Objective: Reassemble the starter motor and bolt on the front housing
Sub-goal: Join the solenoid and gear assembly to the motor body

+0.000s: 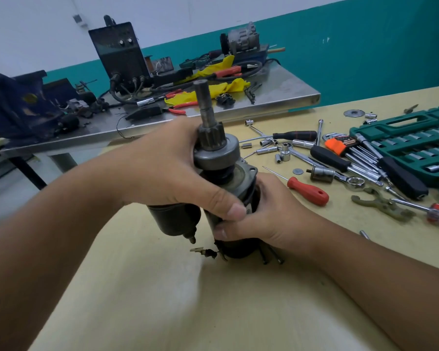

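Against teal wall (365,59), yellow tabletop (162,287)

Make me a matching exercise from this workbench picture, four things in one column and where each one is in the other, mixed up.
Things:
1. dark cylindrical starter motor
2. red-handled screwdriver
3. green plastic socket case
4. crumpled yellow cloth

Places:
A. on the steel table at the back
B. lying on the bench just right of the hands
C. far right of the bench, open
D. held upright between the left hand and right hand

Pairs: 1-D, 2-B, 3-C, 4-A
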### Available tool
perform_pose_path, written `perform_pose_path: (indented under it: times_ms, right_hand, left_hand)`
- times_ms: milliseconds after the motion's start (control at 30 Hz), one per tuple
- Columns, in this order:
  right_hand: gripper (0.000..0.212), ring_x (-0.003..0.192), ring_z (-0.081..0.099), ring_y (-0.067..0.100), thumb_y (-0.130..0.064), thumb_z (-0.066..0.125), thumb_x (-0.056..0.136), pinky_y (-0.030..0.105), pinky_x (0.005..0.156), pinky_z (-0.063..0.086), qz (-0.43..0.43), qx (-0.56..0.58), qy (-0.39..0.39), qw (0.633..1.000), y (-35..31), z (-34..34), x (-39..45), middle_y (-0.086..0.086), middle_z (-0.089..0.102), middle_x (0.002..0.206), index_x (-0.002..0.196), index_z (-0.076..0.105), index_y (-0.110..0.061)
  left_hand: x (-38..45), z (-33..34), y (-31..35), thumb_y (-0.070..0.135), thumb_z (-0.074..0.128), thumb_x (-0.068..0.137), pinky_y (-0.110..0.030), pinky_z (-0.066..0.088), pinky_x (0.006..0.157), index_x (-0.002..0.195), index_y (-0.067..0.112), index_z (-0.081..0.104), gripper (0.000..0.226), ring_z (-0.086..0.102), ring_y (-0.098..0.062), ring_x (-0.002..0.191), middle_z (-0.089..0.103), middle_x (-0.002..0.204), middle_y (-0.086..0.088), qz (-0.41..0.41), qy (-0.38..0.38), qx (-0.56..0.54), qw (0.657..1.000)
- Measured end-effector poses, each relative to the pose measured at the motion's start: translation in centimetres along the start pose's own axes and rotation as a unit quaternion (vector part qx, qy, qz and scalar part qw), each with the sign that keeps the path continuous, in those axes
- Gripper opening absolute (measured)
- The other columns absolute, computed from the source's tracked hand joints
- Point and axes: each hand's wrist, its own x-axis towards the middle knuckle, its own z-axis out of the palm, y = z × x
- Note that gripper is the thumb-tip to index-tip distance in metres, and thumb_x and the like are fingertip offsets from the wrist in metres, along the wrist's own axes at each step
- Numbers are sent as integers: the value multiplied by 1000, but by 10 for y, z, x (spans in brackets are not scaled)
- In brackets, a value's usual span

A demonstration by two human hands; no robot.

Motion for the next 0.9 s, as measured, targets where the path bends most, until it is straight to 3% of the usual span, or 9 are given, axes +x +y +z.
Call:
perform_pose_path:
  times_ms: [100, 200, 300, 400, 467, 567, 667, 800, 900]
  right_hand:
    - [53, 103, 71, 22, -6, 85, 66, 38, 88, 55, -5, 15, 9, 1000, 3, 2, 1, 0, 75, 104, 116, 69, -15]
    - [60, 111, 70, 24, -8, 84, 64, 38, 94, 56, -17, 35, 30, 999, 6, 5, 1, 5, 75, 114, 121, 66, -16]
    - [75, 112, 69, 14, -11, 83, 64, 25, 88, 56, -38, 80, 62, 994, 8, 6, 1, -3, 71, 119, 129, 53, -32]
    - [94, 119, 66, 16, -21, 81, 68, 37, 98, 55, -72, 57, 85, 992, 8, 13, 3, -10, 64, 128, 143, 32, -52]
    - [95, 118, 67, 20, -21, 81, 74, 41, 97, 57, -110, 21, 103, 988, 10, 20, 4, -13, 64, 126, 147, 27, -48]
    - [77, 113, 68, 23, -22, 79, 78, 36, 88, 58, -149, -10, 132, 980, 12, 26, 6, -13, 64, 121, 139, 35, -38]
    - [73, 113, 68, 25, -27, 82, 78, 44, 90, 59, -160, -19, 152, 975, 11, 27, 9, -9, 66, 121, 135, 38, -37]
    - [63, 102, 72, 15, -32, 80, 76, 28, 80, 59, -131, -15, 173, 976, 5, 23, 16, -14, 70, 110, 124, 43, -47]
    - [55, 94, 74, 17, -33, 80, 75, 29, 75, 59, -110, 3, 192, 975, 3, 18, 18, -7, 73, 103, 119, 49, -45]
  left_hand:
    - [-5, -6, -17, 60, 92, 59, -48, 56, 97, 125, 19, 64, 82, 71, -25, 115, 74, 119, -3, 27, -27, -75, 996]
    - [-16, -2, -41, 59, 89, 68, -62, 46, 107, 142, 15, 55, 93, 63, -38, 128, 66, 136, -13, 38, -6, -167, 985]
    - [-22, 19, -57, 52, 89, 71, -66, 52, 101, 136, 18, 62, 78, 67, -39, 121, 67, 133, -14, 72, 117, -209, 968]
    - [-21, 43, -62, 51, 89, 74, -59, 59, 93, 138, 20, 59, 77, 71, -38, 112, 67, 130, -12, 119, 240, -237, 934]
    - [-19, 55, -66, 48, 88, 76, -55, 61, 90, 141, 17, 53, 80, 69, -40, 116, 65, 132, -16, 160, 291, -226, 916]
    - [-17, 67, -71, 47, 87, 79, -53, 60, 90, 135, 11, 54, 74, 66, -41, 119, 61, 132, -24, 197, 347, -201, 895]
    - [-17, 71, -76, 47, 84, 82, -45, 59, 93, 133, 10, 52, 71, 67, -35, 119, 63, 130, -12, 236, 384, -142, 881]
    - [-16, 65, -82, 57, 87, 71, -39, 54, 98, 128, 14, 61, 76, 63, -29, 122, 62, 129, -12, 255, 359, -13, 898]
    - [-11, 65, -83, 51, 92, 59, -36, 55, 101, 127, 17, 65, 81, 61, -24, 126, 61, 129, -13, 201, 348, 15, 915]
